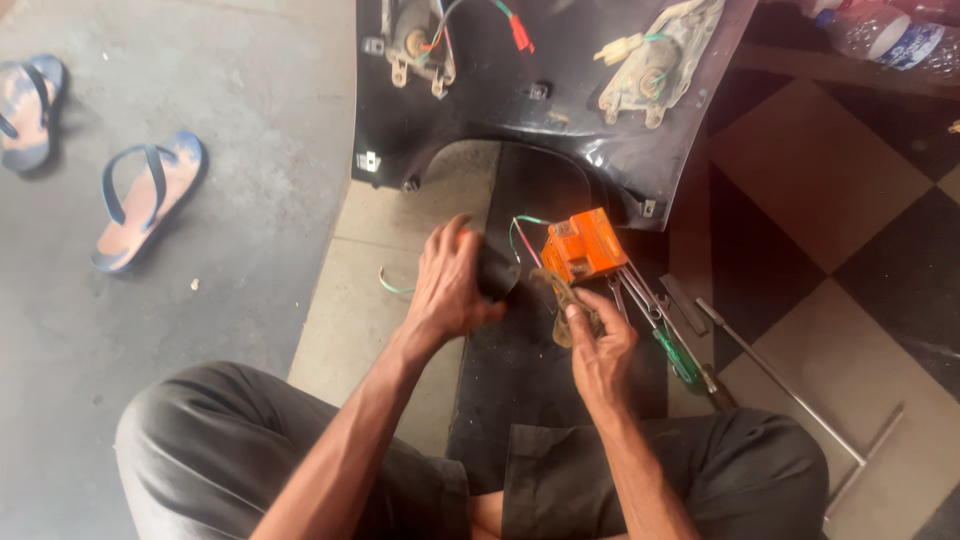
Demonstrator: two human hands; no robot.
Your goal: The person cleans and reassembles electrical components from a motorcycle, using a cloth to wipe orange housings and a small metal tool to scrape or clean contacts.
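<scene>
My left hand [452,282] is closed around a small black rounded part [497,270], from which green and pink wires [525,235] rise. My right hand [600,350] pinches a translucent, dirty sleeve or connector [560,298] between thumb and fingers. Just above the right hand lies an orange plastic box-shaped part [583,245] on the floor. The two hands are close together over a black mat [515,380]. A loose green wire end [392,286] curls out to the left of my left hand.
A black vehicle body panel [480,110] with two lamp housings and wired connectors lies ahead. Spanners, a green-handled screwdriver [678,358] and a long T-handle wrench [790,390] lie at right. Two blue sandals [145,200] sit at left; a plastic bottle [885,35] is at top right.
</scene>
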